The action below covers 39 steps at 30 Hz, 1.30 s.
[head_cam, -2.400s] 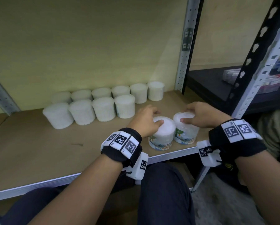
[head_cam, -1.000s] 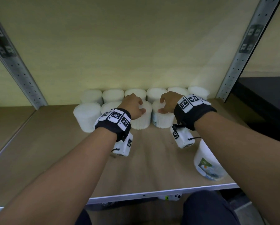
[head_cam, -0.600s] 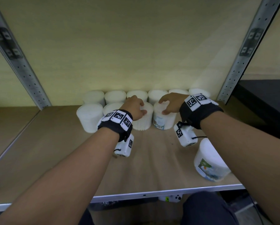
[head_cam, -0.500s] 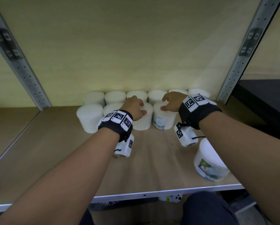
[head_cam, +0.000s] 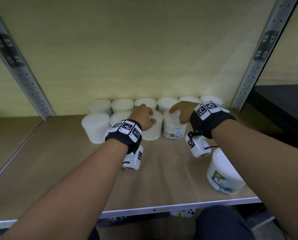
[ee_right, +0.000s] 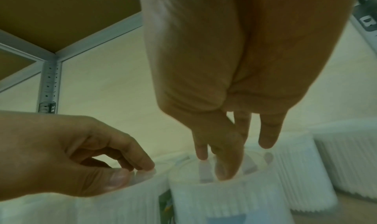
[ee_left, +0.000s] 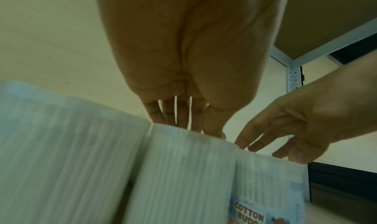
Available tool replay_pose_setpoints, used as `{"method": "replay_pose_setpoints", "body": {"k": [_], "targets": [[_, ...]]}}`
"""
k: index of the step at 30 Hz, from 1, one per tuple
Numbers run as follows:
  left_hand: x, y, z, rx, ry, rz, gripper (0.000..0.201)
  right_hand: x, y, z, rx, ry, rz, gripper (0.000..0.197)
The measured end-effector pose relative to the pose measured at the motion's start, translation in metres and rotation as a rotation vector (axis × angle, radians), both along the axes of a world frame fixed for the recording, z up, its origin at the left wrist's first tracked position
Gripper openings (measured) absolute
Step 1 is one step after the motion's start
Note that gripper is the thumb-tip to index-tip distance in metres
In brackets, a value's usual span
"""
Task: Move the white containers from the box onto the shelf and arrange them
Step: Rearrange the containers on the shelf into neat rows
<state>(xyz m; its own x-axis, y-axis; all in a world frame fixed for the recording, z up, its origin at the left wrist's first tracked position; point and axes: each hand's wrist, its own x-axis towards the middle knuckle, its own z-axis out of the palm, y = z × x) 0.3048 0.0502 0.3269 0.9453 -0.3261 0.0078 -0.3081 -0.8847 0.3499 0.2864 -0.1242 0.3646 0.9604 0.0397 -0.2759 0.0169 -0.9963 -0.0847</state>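
Two rows of ribbed white containers stand at the back of the wooden shelf [head_cam: 72,170]. My left hand [head_cam: 150,117] grips the lid of a front-row container [head_cam: 153,133] from above, thumb and fingers curled on its rim. My right hand [head_cam: 175,115] grips the lid of the neighbouring container [head_cam: 173,129], whose printed label faces me. In the right wrist view, the right hand [ee_right: 216,168] sits on that lid and the left hand [ee_right: 130,171] pinches its own. The left wrist view shows the left hand [ee_left: 183,127] on the container's top edge.
A further labelled white container [head_cam: 222,177] stands alone near the shelf's front right edge, beside my right forearm. Perforated metal uprights [head_cam: 23,75] [head_cam: 259,54] frame the bay. The wall is close behind the back row [head_cam: 122,104]. A dark shelf [head_cam: 283,108] lies to the right.
Both hands went from two containers at the front edge to the front row. In the last second the container under my right hand turned until its label faced front.
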Motion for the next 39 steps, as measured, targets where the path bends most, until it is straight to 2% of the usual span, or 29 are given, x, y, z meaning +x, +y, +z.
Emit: {"method": "replay_pose_setpoints", "body": {"k": [3, 6, 9, 13, 18, 25, 30, 33, 39], "targets": [[0.000, 0.000, 0.000, -0.001, -0.005, -0.003, 0.045, 0.001, 0.004, 0.003, 0.024, -0.007, -0.013, 0.055], [0.001, 0.001, 0.000, 0.001, -0.003, -0.010, 0.046, 0.003, 0.008, 0.004, -0.042, -0.109, -0.055, 0.048], [0.001, 0.001, 0.000, -0.003, -0.005, -0.009, 0.045, 0.004, 0.008, -0.002, -0.058, -0.108, -0.094, 0.057], [0.001, 0.000, -0.001, 0.002, -0.008, -0.010, 0.046, 0.004, 0.008, -0.010, -0.050, -0.105, -0.101, 0.058], [0.000, 0.000, -0.001, -0.006, -0.007, -0.014, 0.044, 0.003, 0.005, -0.004, -0.042, -0.046, -0.052, 0.055], [-0.001, 0.000, -0.001, -0.011, -0.011, -0.013, 0.045, 0.002, 0.000, 0.000, 0.032, 0.014, 0.005, 0.061], [-0.002, 0.000, -0.001, -0.014, -0.011, -0.012, 0.045, 0.002, 0.008, -0.005, -0.109, -0.122, -0.063, 0.053], [-0.003, 0.000, -0.001, -0.014, -0.008, -0.013, 0.046, 0.003, 0.006, -0.010, -0.108, -0.102, -0.063, 0.061], [-0.002, 0.001, -0.001, -0.019, -0.007, -0.014, 0.045, 0.002, 0.003, -0.011, -0.076, -0.119, -0.037, 0.061]]}}
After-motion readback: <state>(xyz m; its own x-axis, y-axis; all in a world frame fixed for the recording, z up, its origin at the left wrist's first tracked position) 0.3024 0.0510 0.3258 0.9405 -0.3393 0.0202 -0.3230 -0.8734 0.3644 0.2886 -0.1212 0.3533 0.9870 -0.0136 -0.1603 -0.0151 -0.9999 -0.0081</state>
